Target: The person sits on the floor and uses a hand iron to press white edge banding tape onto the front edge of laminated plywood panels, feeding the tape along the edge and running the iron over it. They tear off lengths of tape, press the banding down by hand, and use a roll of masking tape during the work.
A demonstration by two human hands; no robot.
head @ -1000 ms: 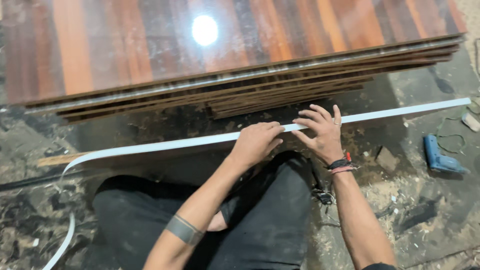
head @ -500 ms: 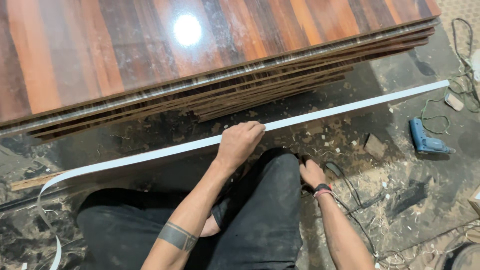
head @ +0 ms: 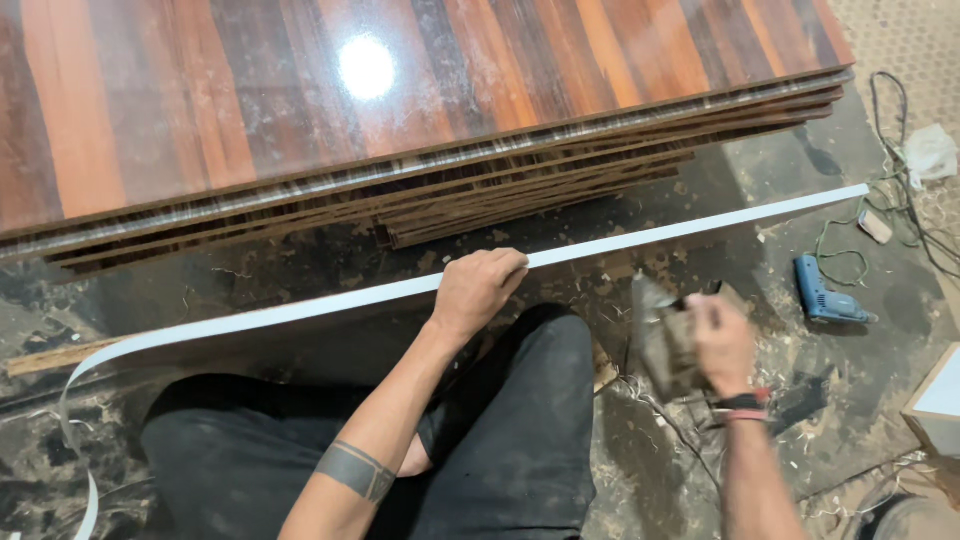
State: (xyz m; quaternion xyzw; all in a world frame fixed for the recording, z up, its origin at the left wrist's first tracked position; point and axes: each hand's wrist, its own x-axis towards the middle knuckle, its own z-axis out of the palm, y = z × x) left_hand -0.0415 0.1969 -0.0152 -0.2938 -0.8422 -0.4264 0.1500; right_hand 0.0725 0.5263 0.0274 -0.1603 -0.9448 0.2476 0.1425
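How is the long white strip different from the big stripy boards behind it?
The white strip is plain white; the stack of boards is glossy, striped brown and orange. The strip is thin and narrow, curling at one end; the boards are wide, flat and piled up. The left hand presses on the strip; no hand touches the boards. Both are long and sit low by the dusty floor.

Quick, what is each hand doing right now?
Left hand: grip closed on the white edge strip.
Right hand: grip closed on a blurred brownish tool; its kind cannot be told.
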